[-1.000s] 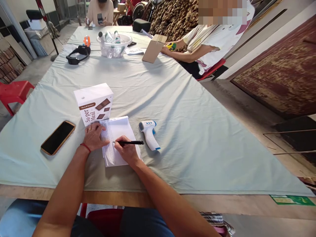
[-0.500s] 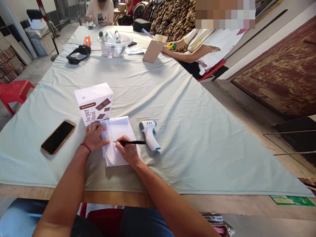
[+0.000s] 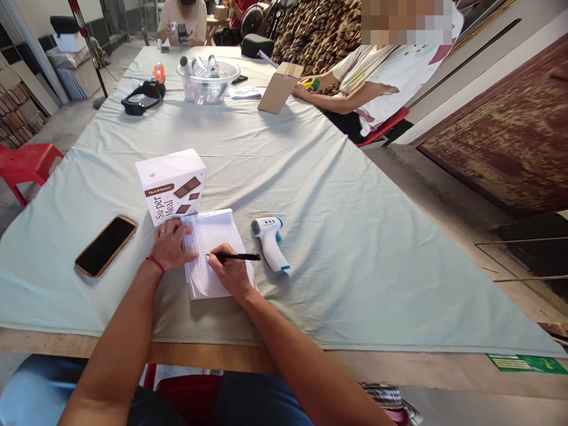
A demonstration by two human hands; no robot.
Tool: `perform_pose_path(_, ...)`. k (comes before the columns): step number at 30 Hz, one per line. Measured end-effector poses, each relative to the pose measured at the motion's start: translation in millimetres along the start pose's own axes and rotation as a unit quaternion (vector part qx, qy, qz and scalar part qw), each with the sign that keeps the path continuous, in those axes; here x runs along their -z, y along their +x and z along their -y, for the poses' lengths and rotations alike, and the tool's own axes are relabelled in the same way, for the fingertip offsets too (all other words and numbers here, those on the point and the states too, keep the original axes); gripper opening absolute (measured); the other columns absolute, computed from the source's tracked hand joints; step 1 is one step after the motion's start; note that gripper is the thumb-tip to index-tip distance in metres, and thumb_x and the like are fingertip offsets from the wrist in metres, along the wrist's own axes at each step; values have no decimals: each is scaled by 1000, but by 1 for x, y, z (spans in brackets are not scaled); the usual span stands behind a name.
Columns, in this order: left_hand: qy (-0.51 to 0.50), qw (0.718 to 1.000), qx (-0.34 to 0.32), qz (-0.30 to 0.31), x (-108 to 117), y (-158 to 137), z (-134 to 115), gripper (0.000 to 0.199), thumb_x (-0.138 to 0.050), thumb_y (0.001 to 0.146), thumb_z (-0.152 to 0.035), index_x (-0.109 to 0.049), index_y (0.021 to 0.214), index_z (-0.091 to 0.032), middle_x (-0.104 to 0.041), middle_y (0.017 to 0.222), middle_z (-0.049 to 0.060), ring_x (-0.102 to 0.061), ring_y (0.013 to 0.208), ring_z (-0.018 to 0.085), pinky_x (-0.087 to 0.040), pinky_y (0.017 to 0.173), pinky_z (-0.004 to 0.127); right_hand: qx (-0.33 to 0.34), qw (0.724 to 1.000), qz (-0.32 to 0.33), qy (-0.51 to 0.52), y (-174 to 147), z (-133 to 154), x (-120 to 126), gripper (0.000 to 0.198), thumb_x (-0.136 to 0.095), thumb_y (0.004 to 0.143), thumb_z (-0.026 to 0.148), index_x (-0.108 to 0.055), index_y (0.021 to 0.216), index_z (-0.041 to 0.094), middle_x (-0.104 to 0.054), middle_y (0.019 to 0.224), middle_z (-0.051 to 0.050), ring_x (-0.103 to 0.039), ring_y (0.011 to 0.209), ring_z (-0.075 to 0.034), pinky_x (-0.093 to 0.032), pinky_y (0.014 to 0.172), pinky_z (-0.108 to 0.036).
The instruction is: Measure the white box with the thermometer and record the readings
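Observation:
A black pen point(image 3: 239, 257) is pinched in my right hand point(image 3: 231, 273), its tip against the white paper point(image 3: 217, 228). Rows of small handwriting run down the paper's left side. My left hand point(image 3: 171, 245) lies with fingers spread over the paper's left edge, and a red cord circles that wrist. Just behind the left hand stands a white Su-per Meal box point(image 3: 173, 186). To the right of the paper lies a white and blue infrared thermometer point(image 3: 271, 244). A phone in an orange-brown case point(image 3: 105, 247) rests on the cloth at left, its screen dark.
Farther along the cloth-covered table point(image 3: 377, 266) are a black headset point(image 3: 142, 99), a clear basin point(image 3: 206, 89) of bottles and a cardboard piece point(image 3: 280, 89). One person sits at the far right with a tape measure point(image 3: 312, 84); another is at the far end.
The pen tip has shifted slightly right along the paper. My left hand keeps its place. At the far end, a person's hand has been raised beside a dark object.

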State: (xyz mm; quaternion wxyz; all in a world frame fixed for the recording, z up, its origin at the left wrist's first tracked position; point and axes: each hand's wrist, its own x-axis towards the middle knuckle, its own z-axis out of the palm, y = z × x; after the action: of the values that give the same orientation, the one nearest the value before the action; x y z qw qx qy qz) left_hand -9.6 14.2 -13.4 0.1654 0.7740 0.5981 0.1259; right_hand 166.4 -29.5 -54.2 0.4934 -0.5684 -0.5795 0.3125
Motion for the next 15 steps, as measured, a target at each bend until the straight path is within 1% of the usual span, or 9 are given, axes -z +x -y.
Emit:
perform_pose_path(7, -1, 1000, -8, -5, -1, 0, 2, 55, -78, 65, -41, -58, 114, -27, -51, 131, 9, -43, 128, 34, -28, 112, 51, 1, 1000, 7, 9, 0, 0, 0, 11, -55, 70, 35, -54, 65, 25, -56, 55, 4, -50, 52, -14, -43, 56, -27)
perform_pose_path(13, -1, 1000, -13, -12, -3, 1, 4, 55, -78, 65, -42, -58, 114, -27, -51, 129, 8, -44, 126, 34, -30, 111, 52, -25, 999, -25, 20, -2, -3, 0, 12, -55, 71, 36, -55, 66, 25, -57, 55, 4, -51, 53, -14, -43, 56, -27)
perform_pose_path(15, -2, 1000, -13, -12, -3, 1, 4, 55, -78, 64, -42, -58, 114, -27, -51, 129, 8, -44, 126, 34, -29, 111, 51, -31, 999, -25, 14, -2, -3, 0, 13, -55, 71, 37, -55, 66, 25, -57, 55, 4, -50, 52, -14, -43, 56, -27)
